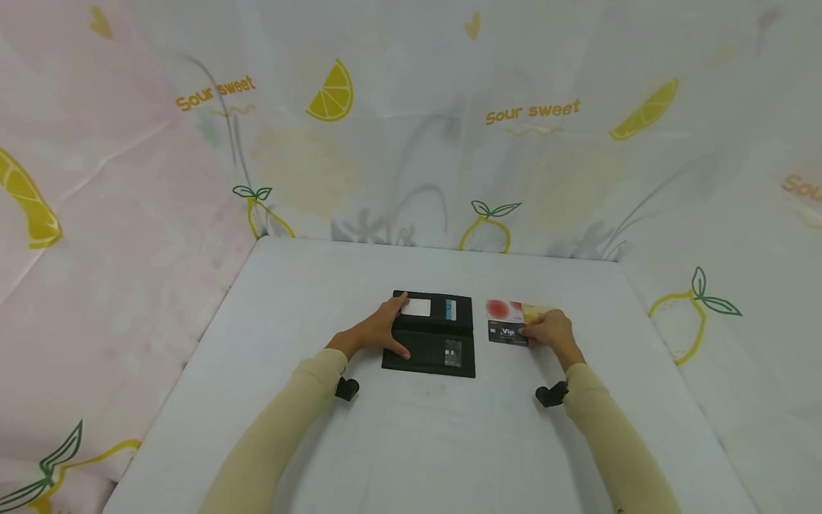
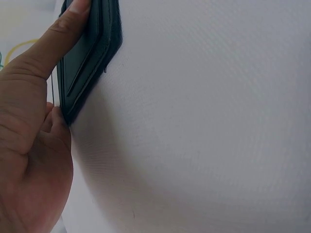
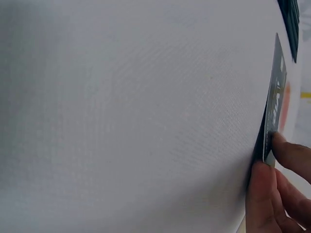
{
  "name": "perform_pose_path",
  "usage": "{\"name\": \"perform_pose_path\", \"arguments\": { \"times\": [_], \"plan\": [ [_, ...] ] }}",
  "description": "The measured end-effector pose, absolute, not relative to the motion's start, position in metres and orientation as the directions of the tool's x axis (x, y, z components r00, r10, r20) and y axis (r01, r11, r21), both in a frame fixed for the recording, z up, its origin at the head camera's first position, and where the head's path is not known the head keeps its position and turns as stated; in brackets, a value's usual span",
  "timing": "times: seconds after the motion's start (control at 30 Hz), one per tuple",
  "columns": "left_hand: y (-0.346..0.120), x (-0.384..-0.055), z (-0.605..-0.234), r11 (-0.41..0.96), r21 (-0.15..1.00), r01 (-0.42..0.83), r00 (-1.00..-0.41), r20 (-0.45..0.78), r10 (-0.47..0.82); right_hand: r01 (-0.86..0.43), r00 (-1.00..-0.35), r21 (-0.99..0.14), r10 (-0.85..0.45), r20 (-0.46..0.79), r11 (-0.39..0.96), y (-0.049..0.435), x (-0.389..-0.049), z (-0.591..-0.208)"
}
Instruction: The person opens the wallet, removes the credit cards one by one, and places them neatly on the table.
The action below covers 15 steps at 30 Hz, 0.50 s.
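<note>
A black wallet (image 1: 429, 350) lies unfolded on the white table, with a white card (image 1: 416, 308) and a blue-and-white card (image 1: 452, 309) in its upper half. My left hand (image 1: 377, 330) rests at its left side, fingers spread toward the top edge and thumb straight across the lower half. In the left wrist view, that thumb lies on the wallet (image 2: 80, 58). To the right, my right hand (image 1: 552, 333) pinches a dark VIP card (image 1: 504, 332) by its right end between thumb and fingers. The right wrist view shows the VIP card (image 3: 276, 97) tilted up off the table.
Just beyond the VIP card lie a red-and-white card (image 1: 503, 308) and a yellow card (image 1: 534, 311), partly behind my right hand. A lemon-print cloth (image 1: 398, 143) hangs behind and beside the white table (image 1: 411, 442). Dark wrist cameras sit below both wrists.
</note>
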<state>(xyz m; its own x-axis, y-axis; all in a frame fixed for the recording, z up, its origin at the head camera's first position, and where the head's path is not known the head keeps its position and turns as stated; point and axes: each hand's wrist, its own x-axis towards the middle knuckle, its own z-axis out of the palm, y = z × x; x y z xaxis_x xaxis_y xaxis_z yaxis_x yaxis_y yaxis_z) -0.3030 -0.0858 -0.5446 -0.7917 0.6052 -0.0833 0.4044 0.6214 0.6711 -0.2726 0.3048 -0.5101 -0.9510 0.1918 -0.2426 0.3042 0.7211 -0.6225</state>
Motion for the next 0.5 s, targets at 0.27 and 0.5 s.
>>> {"name": "perform_pose_path", "arguments": {
  "times": [0.27, 0.5],
  "plan": [
    [-0.085, -0.303, -0.541, 0.632, 0.668, 0.392, -0.796, -0.097, 0.597, 0.232, -0.971, -0.493, 0.174, -0.161, 0.838, 0.291, -0.272, -0.503],
    [-0.086, -0.304, -0.545, 0.627, 0.672, 0.394, -0.793, -0.096, 0.602, 0.152, -0.988, -0.506, 0.113, -0.106, 0.849, 0.268, -0.282, -0.493]
  ]
}}
